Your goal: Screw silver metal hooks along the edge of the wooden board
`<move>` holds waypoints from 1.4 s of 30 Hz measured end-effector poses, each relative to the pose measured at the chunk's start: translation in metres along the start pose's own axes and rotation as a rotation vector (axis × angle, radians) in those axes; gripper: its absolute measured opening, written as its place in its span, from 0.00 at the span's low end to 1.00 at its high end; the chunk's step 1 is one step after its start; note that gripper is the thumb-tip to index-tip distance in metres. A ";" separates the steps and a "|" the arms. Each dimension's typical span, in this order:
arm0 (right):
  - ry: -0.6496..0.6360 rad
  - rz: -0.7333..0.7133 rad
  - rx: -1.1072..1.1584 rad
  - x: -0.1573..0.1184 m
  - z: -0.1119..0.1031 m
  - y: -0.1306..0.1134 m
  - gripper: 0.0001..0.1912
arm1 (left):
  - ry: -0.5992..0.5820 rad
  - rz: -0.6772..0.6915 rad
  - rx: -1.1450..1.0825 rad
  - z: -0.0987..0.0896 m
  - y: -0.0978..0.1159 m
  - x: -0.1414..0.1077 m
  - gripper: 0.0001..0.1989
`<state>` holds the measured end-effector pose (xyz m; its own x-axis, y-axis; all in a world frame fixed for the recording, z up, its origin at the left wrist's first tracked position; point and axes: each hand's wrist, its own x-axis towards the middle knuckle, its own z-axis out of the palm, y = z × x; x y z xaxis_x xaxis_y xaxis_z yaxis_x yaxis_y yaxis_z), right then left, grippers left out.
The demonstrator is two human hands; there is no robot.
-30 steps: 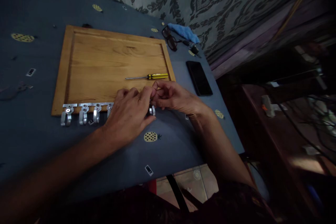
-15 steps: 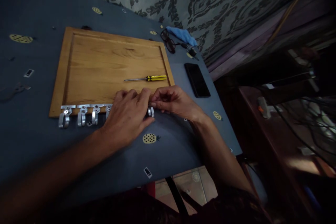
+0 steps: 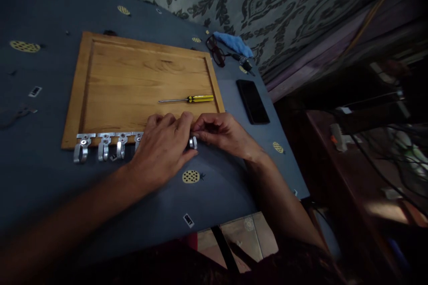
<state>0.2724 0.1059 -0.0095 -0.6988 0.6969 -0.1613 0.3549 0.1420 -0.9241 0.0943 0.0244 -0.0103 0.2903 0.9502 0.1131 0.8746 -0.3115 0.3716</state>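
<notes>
A framed wooden board (image 3: 150,75) lies on the table, with a silver metal hook rail (image 3: 106,135) along its near edge. Several curved hooks hang from the rail over that edge. My left hand (image 3: 163,142) is closed over the rail and the board's edge, fingers bent on top and thumb below, hiding the rail's middle. Just right of it, a hook (image 3: 193,143) shows. Beside that hook my right hand (image 3: 224,133) is closed in a pinch; whatever is between thumb and fingertips is too small to make out. A yellow and black screwdriver (image 3: 199,99) rests on the board behind my hands.
A black phone (image 3: 253,101) lies right of the board. Glasses (image 3: 216,51), keys (image 3: 246,65) and a blue cloth (image 3: 233,43) are at the far right corner by the patterned wall covering. Beyond the table's right edge stands a brown surface (image 3: 329,160) with tangled cables.
Both hands stay at the rail, the right fingers still pinched beside the end hook with only a very slight shift. The view has moved a little.
</notes>
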 end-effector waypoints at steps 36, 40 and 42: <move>0.044 -0.071 0.070 0.002 0.003 0.006 0.16 | -0.022 -0.007 0.004 -0.002 0.001 0.000 0.20; 0.049 -0.074 0.025 0.002 0.002 0.007 0.17 | -0.021 -0.005 0.013 -0.002 0.001 0.000 0.21; 0.039 -0.075 0.005 0.001 0.001 0.007 0.17 | -0.025 -0.004 0.014 -0.002 0.001 0.000 0.21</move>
<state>0.2733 0.1068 -0.0165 -0.6984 0.7115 -0.0778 0.2990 0.1913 -0.9349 0.0948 0.0245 -0.0084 0.2957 0.9512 0.0887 0.8813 -0.3075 0.3588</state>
